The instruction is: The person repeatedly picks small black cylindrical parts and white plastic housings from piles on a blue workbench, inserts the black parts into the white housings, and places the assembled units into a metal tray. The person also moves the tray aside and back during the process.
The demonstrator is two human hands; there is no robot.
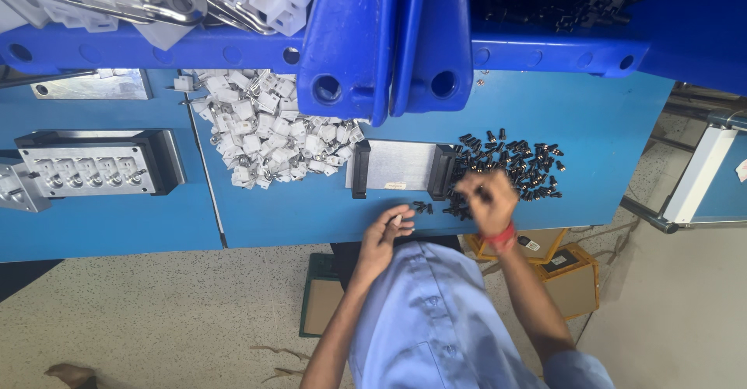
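Observation:
My left hand (384, 236) hovers at the near edge of the blue table (257, 210) and pinches a small white part (397, 219) between its fingertips. My right hand (488, 201), with a red band at the wrist, rests on the near side of a heap of small black parts (523, 167). Its fingers are closed on one of them. A few loose black parts (422, 207) lie between the two hands. Just beyond them sits a flat metal jig (400, 165) with black end blocks.
A pile of white plastic parts (261, 136) lies left of the jig. A metal fixture with a row of sockets (93, 165) stands at far left. Blue bins (373, 31) overhang the back of the table. Cardboard boxes (572, 276) sit on the floor.

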